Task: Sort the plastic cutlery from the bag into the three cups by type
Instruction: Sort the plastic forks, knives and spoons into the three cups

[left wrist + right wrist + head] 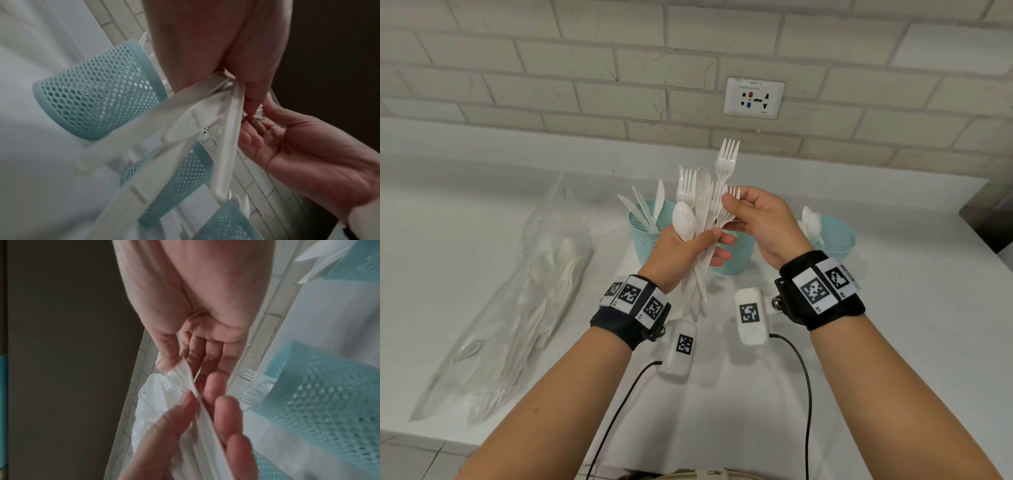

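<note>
The white counter carries everything. At nine o'clock lies the long clear plastic bag, with a good share of white cutlery inside it, so I judge the sorting roughly midway at best. Towards twelve o'clock stand three teal mesh plastic cups: the left cup holds knives, the middle cup, mostly hidden behind the hands, shows fork tines in the right wrist view, and the right cup at two o'clock holds spoons. Above the middle cup the left hand is clenched round a mixed bundle of white plastic forks, spoons and knives, handles pointing down. The right hand pinches the forks within that bundle, thumb against fingers, seemingly drawing them out. The bundle and the bag's contents are left to sort
</note>
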Action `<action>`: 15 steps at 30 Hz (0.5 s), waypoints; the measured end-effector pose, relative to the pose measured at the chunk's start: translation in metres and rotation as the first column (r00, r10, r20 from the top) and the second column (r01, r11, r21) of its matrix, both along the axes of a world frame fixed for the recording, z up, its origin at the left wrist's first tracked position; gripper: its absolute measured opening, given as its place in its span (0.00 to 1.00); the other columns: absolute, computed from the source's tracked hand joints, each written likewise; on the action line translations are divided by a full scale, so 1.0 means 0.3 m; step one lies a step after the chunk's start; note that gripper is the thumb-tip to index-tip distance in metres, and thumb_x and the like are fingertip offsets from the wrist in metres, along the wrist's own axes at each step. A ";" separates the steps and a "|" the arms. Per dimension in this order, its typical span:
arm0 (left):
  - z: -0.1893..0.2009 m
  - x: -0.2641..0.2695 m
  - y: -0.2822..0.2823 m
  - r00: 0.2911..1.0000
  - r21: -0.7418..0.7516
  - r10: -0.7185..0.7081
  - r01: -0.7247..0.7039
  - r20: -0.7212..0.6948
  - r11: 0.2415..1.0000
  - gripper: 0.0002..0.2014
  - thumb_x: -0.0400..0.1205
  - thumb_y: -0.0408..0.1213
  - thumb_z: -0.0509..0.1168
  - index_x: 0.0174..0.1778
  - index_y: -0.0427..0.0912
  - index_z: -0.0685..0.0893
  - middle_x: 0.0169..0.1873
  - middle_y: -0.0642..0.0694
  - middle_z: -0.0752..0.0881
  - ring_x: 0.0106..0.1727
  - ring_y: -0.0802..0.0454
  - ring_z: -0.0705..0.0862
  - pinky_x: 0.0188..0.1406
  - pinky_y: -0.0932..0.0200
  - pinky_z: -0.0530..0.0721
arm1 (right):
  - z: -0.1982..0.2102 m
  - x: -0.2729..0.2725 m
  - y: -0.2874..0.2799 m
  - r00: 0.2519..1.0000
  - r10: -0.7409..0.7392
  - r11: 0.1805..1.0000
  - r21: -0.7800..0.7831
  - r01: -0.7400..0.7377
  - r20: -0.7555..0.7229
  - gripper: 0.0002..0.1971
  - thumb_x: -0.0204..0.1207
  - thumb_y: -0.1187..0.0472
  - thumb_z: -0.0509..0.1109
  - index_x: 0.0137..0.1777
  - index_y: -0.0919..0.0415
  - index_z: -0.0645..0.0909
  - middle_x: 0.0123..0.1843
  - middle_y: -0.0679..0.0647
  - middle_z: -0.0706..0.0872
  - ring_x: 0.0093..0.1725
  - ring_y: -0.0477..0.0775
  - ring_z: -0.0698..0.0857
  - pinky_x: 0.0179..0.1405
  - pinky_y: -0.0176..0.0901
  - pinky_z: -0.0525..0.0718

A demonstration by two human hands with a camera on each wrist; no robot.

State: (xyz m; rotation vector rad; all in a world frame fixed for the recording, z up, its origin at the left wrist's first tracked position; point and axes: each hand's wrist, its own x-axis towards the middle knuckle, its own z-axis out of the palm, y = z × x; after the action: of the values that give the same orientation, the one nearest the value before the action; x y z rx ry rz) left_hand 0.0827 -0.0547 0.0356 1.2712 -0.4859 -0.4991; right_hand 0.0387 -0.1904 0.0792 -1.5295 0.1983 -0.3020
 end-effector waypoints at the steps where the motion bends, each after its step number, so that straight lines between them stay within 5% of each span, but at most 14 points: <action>1: 0.002 0.000 0.001 1.000 0.003 -0.001 0.001 -0.001 1.000 0.09 0.83 0.30 0.64 0.56 0.35 0.84 0.42 0.38 0.91 0.36 0.45 0.88 0.38 0.54 0.89 | 0.001 0.000 0.004 1.000 -0.005 1.000 0.001 0.005 0.005 0.04 0.79 0.63 0.67 0.47 0.58 0.83 0.41 0.55 0.88 0.40 0.50 0.86 0.42 0.39 0.84; 7: 0.005 -0.002 0.008 1.000 0.018 -0.014 0.014 -0.005 1.000 0.07 0.83 0.31 0.64 0.54 0.37 0.85 0.44 0.35 0.90 0.39 0.41 0.89 0.42 0.51 0.90 | 0.005 0.000 0.034 0.999 0.016 0.999 -0.048 -0.014 0.035 0.05 0.77 0.64 0.70 0.51 0.57 0.80 0.42 0.52 0.88 0.35 0.42 0.87 0.35 0.32 0.83; 15: 0.006 -0.008 0.007 1.000 0.037 0.002 -0.002 0.012 0.999 0.09 0.82 0.32 0.65 0.57 0.38 0.84 0.49 0.34 0.90 0.48 0.36 0.90 0.48 0.47 0.90 | -0.006 0.008 0.028 0.997 -0.073 0.995 0.068 0.071 0.032 0.01 0.78 0.65 0.68 0.47 0.59 0.81 0.43 0.58 0.88 0.40 0.55 0.88 0.42 0.43 0.87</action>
State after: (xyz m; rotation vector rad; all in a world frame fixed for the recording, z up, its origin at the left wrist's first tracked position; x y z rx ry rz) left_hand 0.0802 -0.0524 0.0374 1.3109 -0.4875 -0.5009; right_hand 0.0411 -0.1819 0.0772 -1.4523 0.2347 -0.3749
